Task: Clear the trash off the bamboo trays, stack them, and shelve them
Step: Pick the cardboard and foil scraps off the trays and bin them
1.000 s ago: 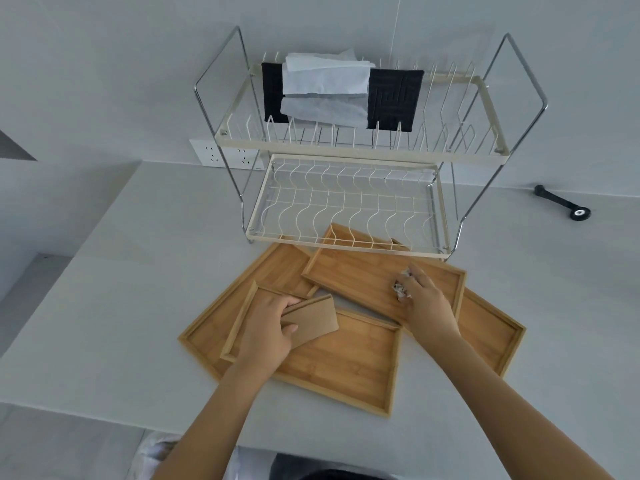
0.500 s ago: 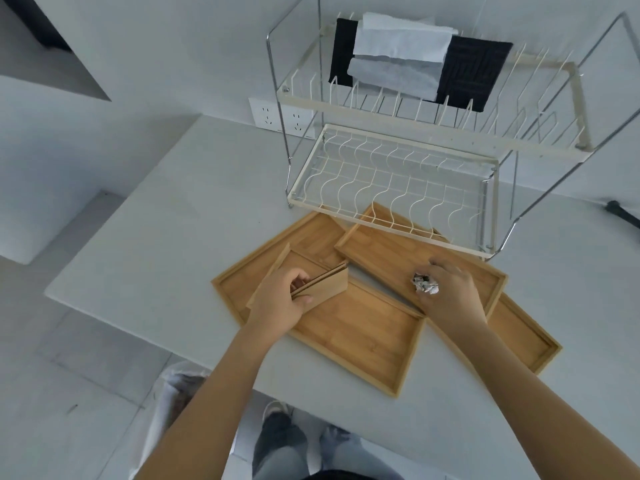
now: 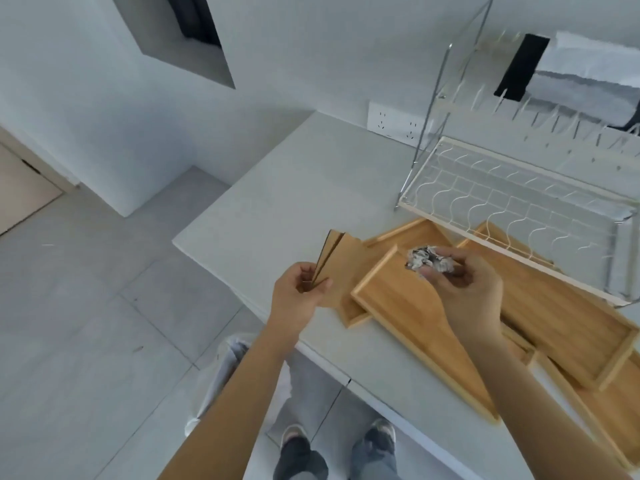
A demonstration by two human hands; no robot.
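Several bamboo trays lie overlapping on the white table, the nearest one [image 3: 412, 306] in front of me and another [image 3: 561, 306] to its right. My left hand [image 3: 298, 296] is shut on a folded brown cardboard piece [image 3: 334, 258], lifted over the table's left edge. My right hand [image 3: 464, 289] is shut on a crumpled foil ball [image 3: 424, 259], held above the near tray. A two-tier wire dish rack [image 3: 519, 199] stands behind the trays.
A white-lined trash bag [image 3: 221, 375] sits on the floor below my left arm, beside the table edge. Folded cloths [image 3: 588, 74] rest on the rack's upper tier. A wall socket [image 3: 394, 123] is behind the table. My feet show on the tiled floor.
Both hands lifted off the trays with the cardboard and the foil ball and moved left. My view swung left and down, bringing the floor and the trash bag into sight.
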